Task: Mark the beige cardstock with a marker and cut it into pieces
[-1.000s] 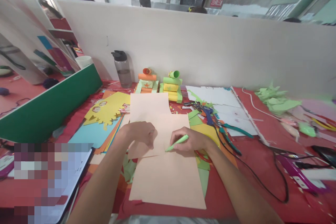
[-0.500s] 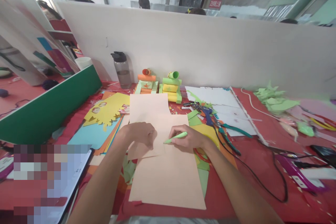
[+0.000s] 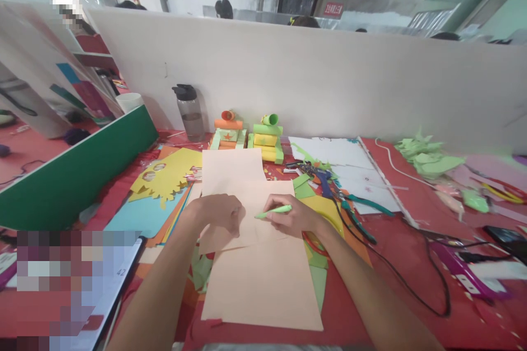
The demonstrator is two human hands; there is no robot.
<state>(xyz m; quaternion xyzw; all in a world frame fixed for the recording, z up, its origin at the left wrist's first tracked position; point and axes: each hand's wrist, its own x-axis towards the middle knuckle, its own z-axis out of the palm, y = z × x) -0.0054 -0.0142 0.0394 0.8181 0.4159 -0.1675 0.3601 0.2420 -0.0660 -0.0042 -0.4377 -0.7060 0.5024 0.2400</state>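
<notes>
Two overlapping peach paper sheets (image 3: 259, 285) lie in front of me, one on top of the other. My right hand (image 3: 290, 214) is closed round a light green pen (image 3: 275, 210), its tip at the upper sheet near the middle. To its left, my left hand (image 3: 218, 215) rests on the upper peach paper (image 3: 233, 164) with curled fingers, pressing it down. The fingertips are partly turned from view. A faint line runs across the paper below the pen.
Behind the paper stand an orange paper model (image 3: 228, 130), a green and yellow paper model (image 3: 265, 137) and a water bottle (image 3: 190, 113). Pliers (image 3: 356, 216) and a dark cable (image 3: 395, 274) lie at right. Coloured sheets (image 3: 150, 211) and a tablet (image 3: 117, 285) are at left.
The pen tip has shifted slightly up and left across the paper with my right hand. A faint line now shows below it. My left hand stays in place.
</notes>
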